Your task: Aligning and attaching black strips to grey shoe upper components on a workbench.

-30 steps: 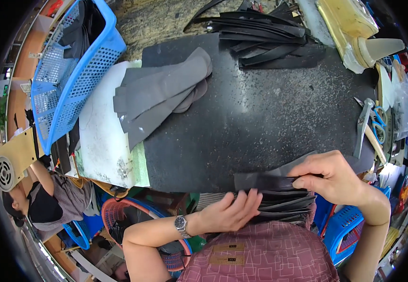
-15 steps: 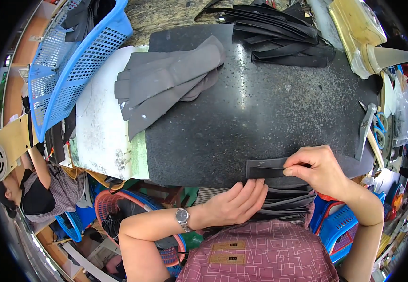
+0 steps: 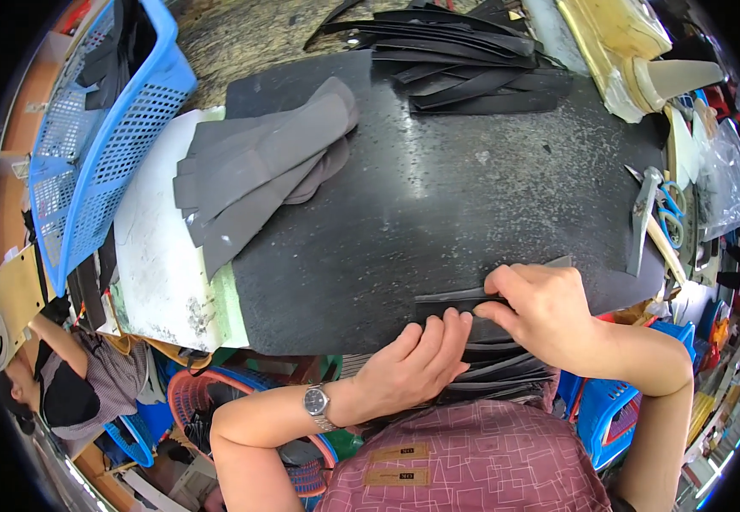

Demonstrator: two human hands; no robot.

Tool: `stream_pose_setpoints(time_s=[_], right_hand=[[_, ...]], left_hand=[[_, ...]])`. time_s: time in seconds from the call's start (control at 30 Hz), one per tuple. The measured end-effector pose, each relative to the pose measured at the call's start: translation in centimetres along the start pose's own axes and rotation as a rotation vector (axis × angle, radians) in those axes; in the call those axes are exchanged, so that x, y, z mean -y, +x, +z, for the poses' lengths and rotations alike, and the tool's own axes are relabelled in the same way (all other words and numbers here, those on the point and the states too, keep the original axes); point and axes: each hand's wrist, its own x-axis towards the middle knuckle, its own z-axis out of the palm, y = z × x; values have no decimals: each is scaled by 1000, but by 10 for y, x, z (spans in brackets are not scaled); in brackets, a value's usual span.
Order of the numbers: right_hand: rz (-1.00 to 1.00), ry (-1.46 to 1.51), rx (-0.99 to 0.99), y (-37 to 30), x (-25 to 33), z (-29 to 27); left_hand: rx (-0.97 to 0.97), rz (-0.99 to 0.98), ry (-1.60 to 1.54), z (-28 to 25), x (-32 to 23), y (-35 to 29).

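On the near edge of the black work mat [image 3: 344,247] lies a thin black strip [image 3: 438,300], apparently leather-like, with a folded-over edge. My right hand [image 3: 549,311] pinches its upper layer between thumb and bent index finger; part of the strip sticks out beyond the knuckles. Stretched out side by side, the fingers of my left hand [image 3: 417,363] rest their tips against the strip's near edge without gripping it. A stack of similar black strips [image 3: 506,375] lies on my lap, just below both hands.
Grey flat pieces [image 3: 272,158] are fanned out at the mat's left, and black strips [image 3: 472,68] are heaped at the back. A blue basket [image 3: 122,128] stands far left. At right lie scissors [image 3: 670,209] and a yellowish container [image 3: 621,51]. A co-worker [image 3: 88,367] sits at left.
My right hand has moved slightly left along the strip, its fingers now more curled over it. My left hand's fingertips stay at its near edge. The whole view has shifted somewhat.
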Motion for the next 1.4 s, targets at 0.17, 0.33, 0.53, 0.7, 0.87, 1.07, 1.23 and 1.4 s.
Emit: stream_pose_setpoints(time_s=[0.17, 0.33, 0.53, 0.7, 0.87, 1.07, 1.23, 1.4], right_hand=[[100, -8, 31, -10, -27, -21], [406, 571, 108, -20, -47, -36], [480, 588, 164, -15, -42, -38], [495, 594, 192, -11, -45, -42], [458, 661, 155, -18, -50, -45], [592, 782, 245, -14, -57, -43], [484, 478, 160, -15, -45, -37], [114, -106, -69, -28, -46, -29]], left_hand=[[79, 35, 0, -5, 8, 16], [209, 18, -87, -6, 13, 41], [320, 28, -259, -13, 24, 57], [188, 113, -224, -4, 18, 52], [23, 172, -201, 5, 10, 43], [-15, 137, -237, 10, 12, 41], [106, 72, -333, 5, 13, 58], [162, 94, -189, 4, 7, 63]])
